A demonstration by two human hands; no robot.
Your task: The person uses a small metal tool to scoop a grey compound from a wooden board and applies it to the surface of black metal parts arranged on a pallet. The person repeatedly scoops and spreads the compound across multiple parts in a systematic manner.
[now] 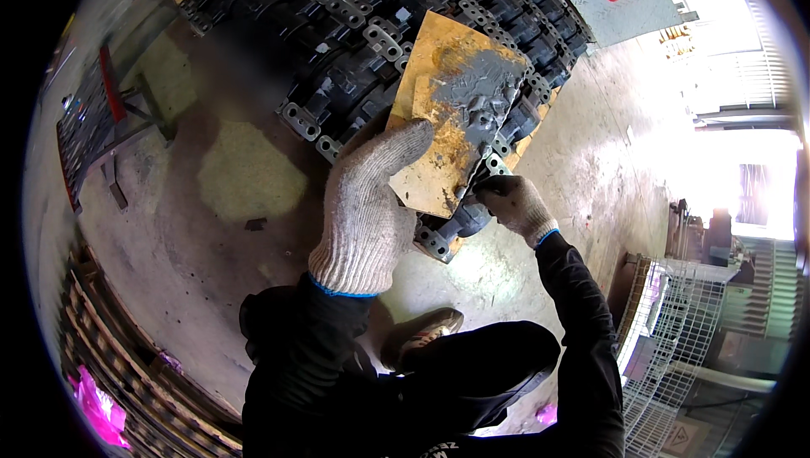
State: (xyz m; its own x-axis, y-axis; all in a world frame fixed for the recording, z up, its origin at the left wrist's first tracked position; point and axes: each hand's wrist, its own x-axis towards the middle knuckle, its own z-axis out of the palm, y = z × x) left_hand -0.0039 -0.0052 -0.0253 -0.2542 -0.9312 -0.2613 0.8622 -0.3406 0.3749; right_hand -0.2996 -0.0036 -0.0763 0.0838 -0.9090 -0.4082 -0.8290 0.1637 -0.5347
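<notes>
My left hand point(371, 201), in a pale knitted glove, grips a tan board point(413, 104) by its near left edge, thumb on top. Thick grey paste point(489, 91) is smeared over the board's right side. The board tilts above rows of dark cast metal parts point(363, 87) with pale drilled end flanges. Close to the board's lower right edge, my gloved right hand point(519, 207) has its fingers curled together beside a flange point(496, 164). Whatever those fingers hold is hidden from this view.
The parts rest on wooden boards point(456, 249) over a concrete floor. Left stands a rack with a red bar point(111, 87); slatted wooden pallets point(126, 340) lie lower left. A white wire cage point(675, 323) stands at right. My shoe point(426, 331) is just below the parts.
</notes>
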